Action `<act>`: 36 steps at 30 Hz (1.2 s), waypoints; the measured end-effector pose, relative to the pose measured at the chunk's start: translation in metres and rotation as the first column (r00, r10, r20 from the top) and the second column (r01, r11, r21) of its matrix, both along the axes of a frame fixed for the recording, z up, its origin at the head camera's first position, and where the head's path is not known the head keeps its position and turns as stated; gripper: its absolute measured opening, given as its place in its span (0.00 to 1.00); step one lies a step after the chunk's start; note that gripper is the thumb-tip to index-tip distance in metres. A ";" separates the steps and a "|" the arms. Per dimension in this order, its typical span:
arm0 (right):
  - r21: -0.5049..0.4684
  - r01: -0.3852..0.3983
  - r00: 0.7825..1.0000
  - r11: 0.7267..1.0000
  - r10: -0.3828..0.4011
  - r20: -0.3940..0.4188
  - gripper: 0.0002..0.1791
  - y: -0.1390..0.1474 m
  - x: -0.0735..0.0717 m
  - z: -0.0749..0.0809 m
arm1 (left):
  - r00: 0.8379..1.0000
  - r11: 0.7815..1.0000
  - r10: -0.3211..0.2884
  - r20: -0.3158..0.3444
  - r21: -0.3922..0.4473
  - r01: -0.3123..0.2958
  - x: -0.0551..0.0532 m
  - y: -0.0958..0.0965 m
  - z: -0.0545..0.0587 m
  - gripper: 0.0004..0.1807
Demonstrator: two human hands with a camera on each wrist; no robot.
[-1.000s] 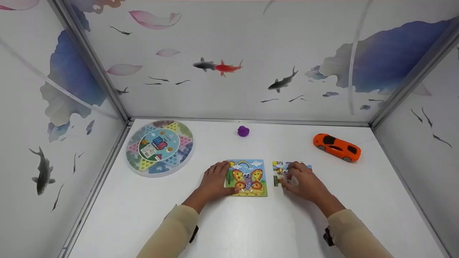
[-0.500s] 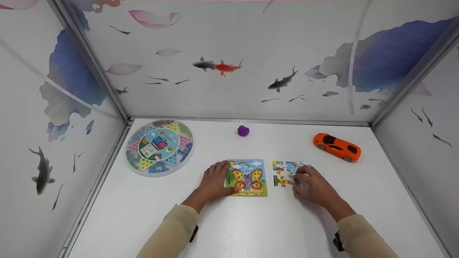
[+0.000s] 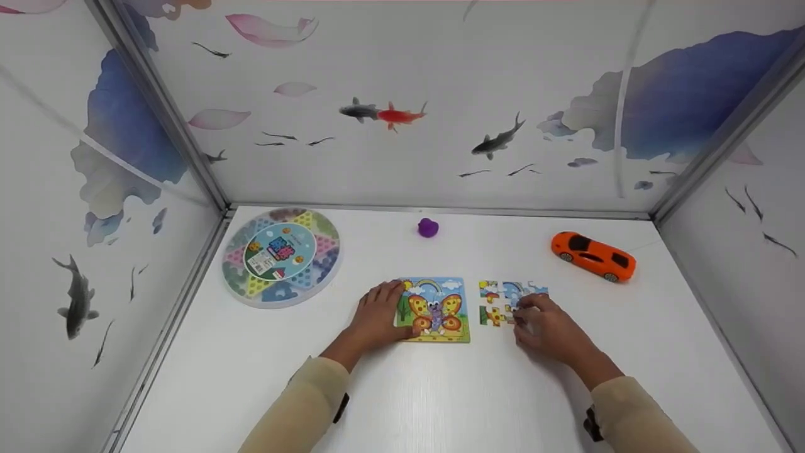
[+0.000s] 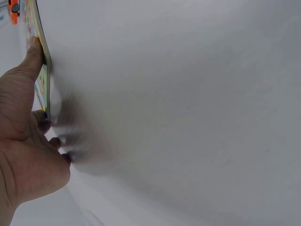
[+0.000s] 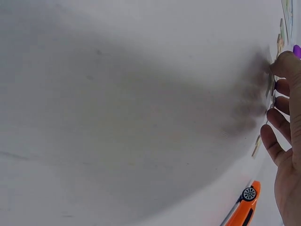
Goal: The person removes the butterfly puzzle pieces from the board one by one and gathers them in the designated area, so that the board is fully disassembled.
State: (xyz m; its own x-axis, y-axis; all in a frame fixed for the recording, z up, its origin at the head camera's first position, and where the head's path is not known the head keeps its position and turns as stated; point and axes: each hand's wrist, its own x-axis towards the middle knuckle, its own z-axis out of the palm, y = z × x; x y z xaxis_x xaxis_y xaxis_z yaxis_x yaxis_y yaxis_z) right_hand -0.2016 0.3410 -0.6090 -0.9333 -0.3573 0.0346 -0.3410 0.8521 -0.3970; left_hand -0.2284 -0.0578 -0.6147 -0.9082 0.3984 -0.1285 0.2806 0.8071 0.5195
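Note:
A square jigsaw board (image 3: 437,309) with a finished butterfly picture lies flat mid-table. My left hand (image 3: 377,319) rests at its left side; the thumb lies over the board's near edge and the fingertips reach the upper left edge. Right of the board, several loose jigsaw pieces (image 3: 490,316) lie close together in a rough square with small gaps. My right hand (image 3: 550,327) is over the right part of this group, fingers bent, with a jigsaw piece (image 5: 270,86) between thumb and fingertips, low at the table. The hand hides some of the pieces.
A round Chinese checkers game board (image 3: 281,258) in clear wrap lies at the back left. A small purple object (image 3: 427,228) sits at the back middle, and an orange toy car (image 3: 594,256) at the back right. Printed wall panels (image 3: 440,170) enclose the white table.
My right hand has shifted right over the jigsaw pieces, uncovering those on the left of the group, and has since stayed nearly still. The left hand and the board have not moved.

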 end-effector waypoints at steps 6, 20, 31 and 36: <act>0.001 0.004 1.000 1.000 -0.004 0.027 0.16 0.001 -0.001 0.000 | 1.000 1.000 0.001 -0.016 -0.024 -0.001 0.001 0.001 0.002 0.57; 0.025 -0.008 1.000 1.000 0.008 0.010 0.16 -0.001 -0.004 0.002 | 1.000 1.000 0.008 0.003 -0.013 -0.008 0.001 0.001 0.003 0.57; 0.035 0.000 1.000 0.999 0.000 -0.007 0.15 -0.001 -0.003 0.001 | 1.000 1.000 0.004 -0.012 -0.021 -0.004 0.001 0.000 0.002 0.57; 0.032 -0.009 0.999 0.999 0.010 -0.042 0.14 -0.006 -0.003 0.002 | 1.000 0.999 0.003 -0.004 -0.038 -0.003 0.001 0.001 0.003 0.57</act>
State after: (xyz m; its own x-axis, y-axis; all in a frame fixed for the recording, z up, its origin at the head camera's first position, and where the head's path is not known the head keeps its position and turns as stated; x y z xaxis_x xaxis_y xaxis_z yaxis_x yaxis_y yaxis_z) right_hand -0.2051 0.3353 -0.6073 -0.9278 -0.3678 0.0627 -0.3652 0.8607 -0.3547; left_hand -0.2274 -0.0566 -0.6114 -0.9098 0.3907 -0.1397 0.2802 0.8269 0.4876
